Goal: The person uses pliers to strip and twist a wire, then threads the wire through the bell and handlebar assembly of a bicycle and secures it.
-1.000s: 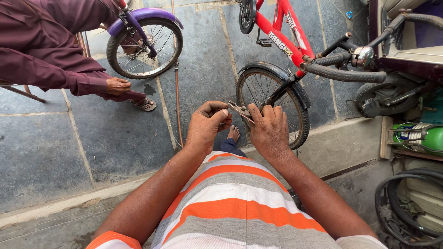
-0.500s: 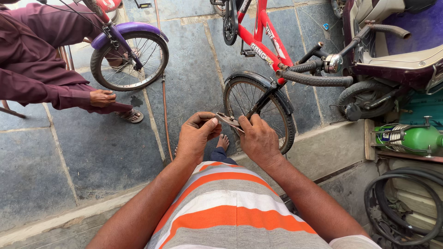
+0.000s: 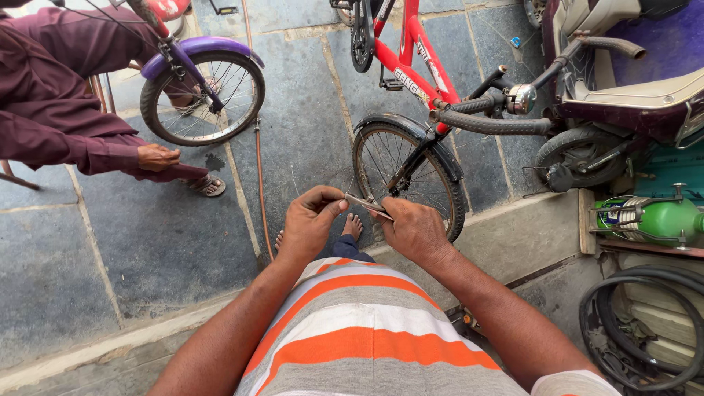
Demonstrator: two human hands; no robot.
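Since a moment ago our view has tipped a little, so the red bike and the scooter sit lower in the picture, while our two hands have stayed close together at the same small thing.

Nearest to us is our striped shirt [image 3: 367, 337]. Just past it, our left hand [image 3: 309, 220] pinches one end of a thin flat metal strip [image 3: 369, 205], with finger and thumb closed narrow on it. Our right hand [image 3: 414, 233] holds the other end, its fingers curled shut around it. The strip lies between the hands, up in the air above our bare foot [image 3: 352, 226].

We think we are working the strip with our fingers, maybe bending it or pulling it apart; it is too small to tell which. The next move would need a tight pinch on both ends and a slow, steady pull.

Behind the hands stands the front wheel [image 3: 407, 176] of a red bike [image 3: 411, 51]. To the right are a green pump [image 3: 649, 220] and a black tube [image 3: 638, 330]. Farther left, another person's hand [image 3: 158, 157] rests near a purple bike wheel [image 3: 202, 95]. A scooter [image 3: 623, 81] is at the far right.
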